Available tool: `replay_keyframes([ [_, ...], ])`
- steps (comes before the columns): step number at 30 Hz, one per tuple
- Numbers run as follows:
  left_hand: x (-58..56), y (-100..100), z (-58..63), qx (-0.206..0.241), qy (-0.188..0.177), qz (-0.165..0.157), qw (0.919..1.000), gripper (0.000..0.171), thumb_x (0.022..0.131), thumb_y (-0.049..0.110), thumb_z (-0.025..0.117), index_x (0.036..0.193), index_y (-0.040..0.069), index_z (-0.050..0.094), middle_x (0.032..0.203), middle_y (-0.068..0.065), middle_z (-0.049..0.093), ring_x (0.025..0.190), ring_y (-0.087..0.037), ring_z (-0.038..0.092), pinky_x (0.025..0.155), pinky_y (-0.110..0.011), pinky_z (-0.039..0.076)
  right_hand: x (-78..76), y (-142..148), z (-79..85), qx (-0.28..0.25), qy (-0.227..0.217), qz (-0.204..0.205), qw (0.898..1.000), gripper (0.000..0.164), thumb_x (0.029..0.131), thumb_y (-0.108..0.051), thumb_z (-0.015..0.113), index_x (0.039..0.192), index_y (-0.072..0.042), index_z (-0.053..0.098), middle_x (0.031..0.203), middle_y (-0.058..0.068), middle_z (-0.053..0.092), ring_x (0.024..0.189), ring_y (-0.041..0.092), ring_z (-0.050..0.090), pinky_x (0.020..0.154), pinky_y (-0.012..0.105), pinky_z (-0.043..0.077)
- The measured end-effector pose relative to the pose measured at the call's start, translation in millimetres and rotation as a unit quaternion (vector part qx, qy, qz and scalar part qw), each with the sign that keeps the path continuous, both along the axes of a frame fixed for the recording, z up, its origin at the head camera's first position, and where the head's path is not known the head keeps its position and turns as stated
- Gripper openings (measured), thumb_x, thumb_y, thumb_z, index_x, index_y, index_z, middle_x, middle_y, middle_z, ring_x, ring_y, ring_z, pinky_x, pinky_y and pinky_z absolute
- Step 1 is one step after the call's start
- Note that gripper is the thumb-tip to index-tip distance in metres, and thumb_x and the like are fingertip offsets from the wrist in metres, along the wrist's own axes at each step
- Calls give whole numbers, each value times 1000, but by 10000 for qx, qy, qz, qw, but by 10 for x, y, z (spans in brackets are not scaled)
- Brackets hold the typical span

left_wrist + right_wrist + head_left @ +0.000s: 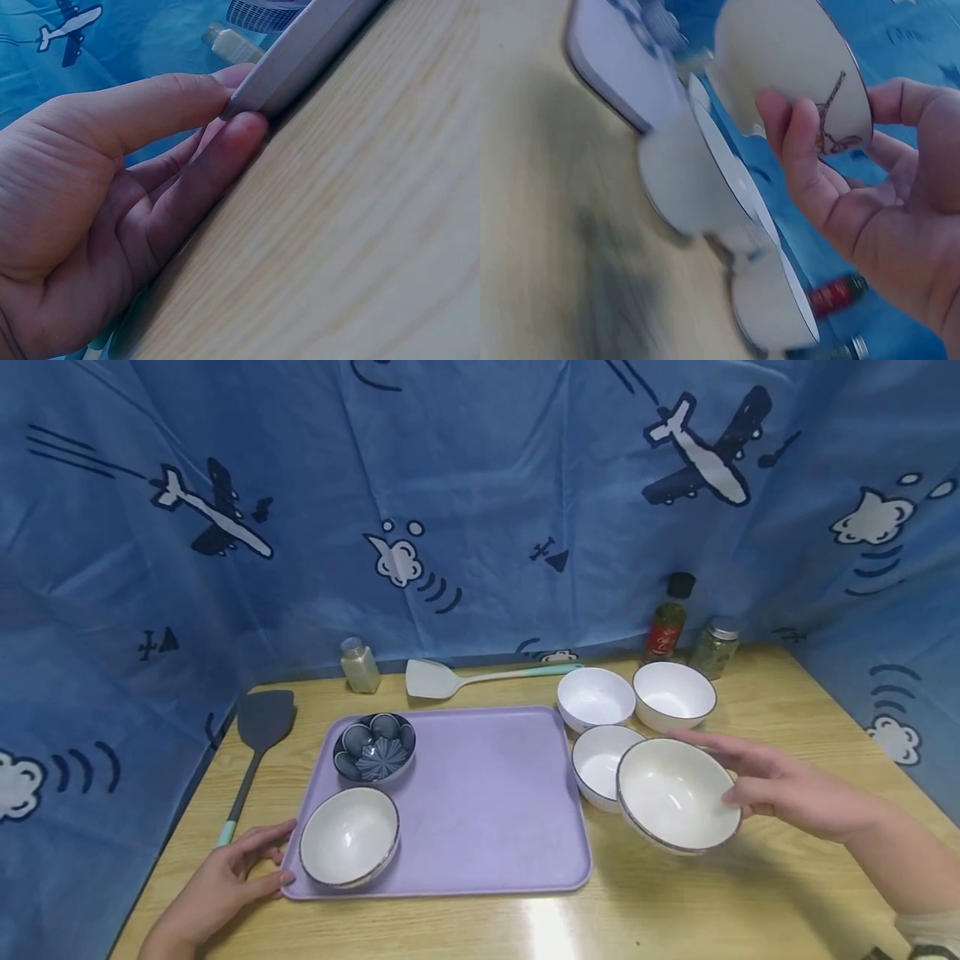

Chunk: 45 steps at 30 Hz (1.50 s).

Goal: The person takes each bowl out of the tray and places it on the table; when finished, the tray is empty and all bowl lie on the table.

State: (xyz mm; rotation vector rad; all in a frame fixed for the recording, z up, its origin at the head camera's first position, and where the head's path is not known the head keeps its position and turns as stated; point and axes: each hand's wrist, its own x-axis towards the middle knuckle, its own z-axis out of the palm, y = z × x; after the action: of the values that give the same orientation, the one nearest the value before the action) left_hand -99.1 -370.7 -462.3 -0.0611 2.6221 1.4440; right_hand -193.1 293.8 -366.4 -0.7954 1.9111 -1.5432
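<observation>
My right hand (pixel 787 789) grips a cream bowl (pixel 671 793) by its right side, thumb at the rim. It is raised and tilted; the right wrist view shows a brown twig pattern on the outside of this held bowl (pixel 791 56). At the lower left corner of the lilac tray (pixel 480 827), my left hand (pixel 225 881) pinches the edge. In the left wrist view, the thumb and a finger of my left hand (pixel 112 195) meet at the tray rim (pixel 300 56). On the tray's left side sit another cream bowl (pixel 349 837) and a dark blue patterned bowl (pixel 375 750).
Three white bowls (pixel 596 697) (pixel 673 695) (pixel 600 764) stand right of the tray. Behind are a white spatula (pixel 437 680), a shaker jar (pixel 361 667), a red-labelled bottle (pixel 664 627) and a spice jar (pixel 715 648). A dark spatula (pixel 264 722) lies at left.
</observation>
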Motion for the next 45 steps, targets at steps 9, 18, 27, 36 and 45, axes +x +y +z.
replay_keyframes([
  [9, -18, 8, 8, -157, -173, 151, 9996, 75, 82, 35, 82, 146, 11, 51, 141, -8, 52, 110, 5, 53, 91, -2, 38, -257, 468, -95, 104, 15, -407, 9991, 71, 96, 10, 39, 160, -13, 20, 149, -16, 42, 115, 10, 60, 82, 38, 58],
  [18, -9, -2, -13, 20, -21, 98, 9999, 72, 83, 28, 81, 146, 9, 51, 142, -11, 52, 109, 4, 54, 91, -2, 39, -416, 658, -263, 419, 22, -903, 9950, 71, 97, 9, 41, 160, -17, 20, 146, -20, 35, 107, 12, 61, 73, 40, 59],
  [27, 7, -9, -3, 41, 152, 3, 9999, 70, 84, 27, 81, 145, 8, 51, 141, -12, 52, 107, 1, 56, 91, -2, 39, -480, 686, -404, 222, -263, -711, 9969, 72, 97, 9, 41, 161, -15, 17, 142, -19, 41, 99, 21, 66, 74, 42, 60],
  [36, 17, -16, 11, 115, 226, -52, 9997, 69, 84, 26, 81, 144, 7, 52, 140, -13, 52, 106, 1, 57, 92, -3, 40, -498, 711, -550, 120, -577, -928, 9939, 73, 98, 7, 42, 161, -19, 16, 142, -24, 32, 100, 22, 67, 77, 42, 60],
  [45, 24, -25, -35, 306, 326, -144, 9989, 68, 84, 24, 81, 143, 6, 53, 137, -14, 53, 106, -1, 58, 93, -4, 41, -501, 738, -680, -430, -977, -822, 9909, 72, 100, 6, 39, 161, -25, 17, 140, -24, 39, 98, 26, 70, 79, 41, 60],
])
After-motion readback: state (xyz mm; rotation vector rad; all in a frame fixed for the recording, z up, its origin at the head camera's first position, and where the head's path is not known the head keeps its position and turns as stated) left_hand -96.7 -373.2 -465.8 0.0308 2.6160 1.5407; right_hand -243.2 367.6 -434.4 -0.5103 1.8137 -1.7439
